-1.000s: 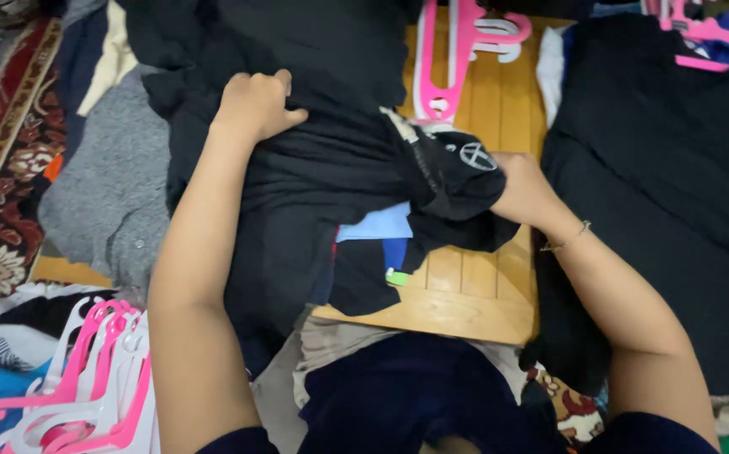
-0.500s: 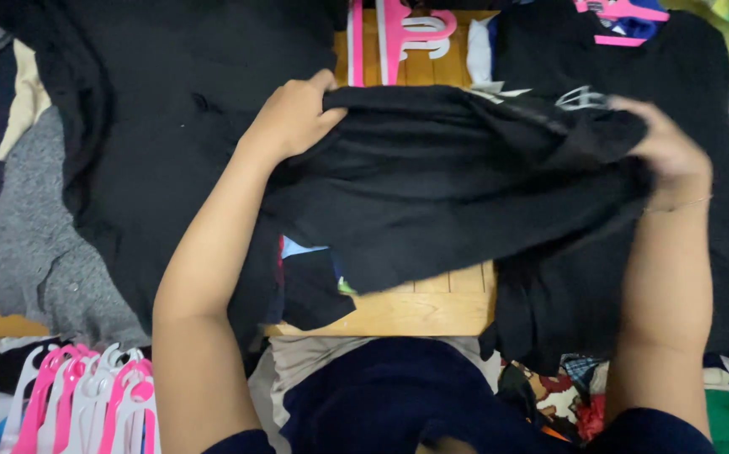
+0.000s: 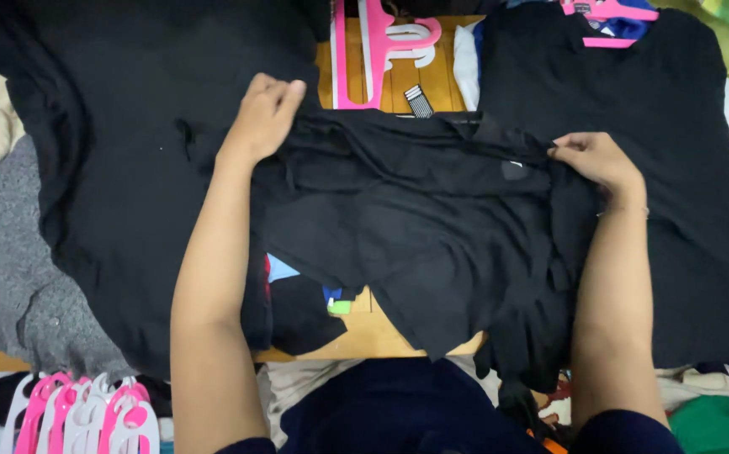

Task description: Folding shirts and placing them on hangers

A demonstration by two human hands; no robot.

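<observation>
A black soft-fabric garment (image 3: 415, 227) lies spread over the middle of a light wooden slatted board (image 3: 432, 84), its long axis running left to right between the two hands, its lower edge hanging ragged toward the person's lap. The left hand (image 3: 265, 113) is pinched shut on the garment's upper left corner, fingers curled over the fabric edge; the right hand (image 3: 593, 158) is closed on the upper right edge, thumb and fingertips gripping a fold. Both grips sit on the far edge of the cloth, so the bulk of the garment lies toward the person from each hand; neither hand is plainly nearer, though the left reaches somewhat farther up the board. Count of garments: one held; one large black garment (image 3: 129, 151) spread to the left, touching the held piece; one black garment on a pink plastic hanger (image 3: 633, 109) to the right, its edge under the right forearm; one grey knit garment (image 3: 11, 277) at far left. A folded piece showing blue and green patches (image 3: 331, 298) lies partly under the held garment. Hangers: one pink and one white plastic hanger (image 3: 381, 50) lying together at the top of the board, just beyond the held edge, and a bunch of pink and white plastic hangers (image 3: 78, 416) at lower left, too overlapped to count.
</observation>
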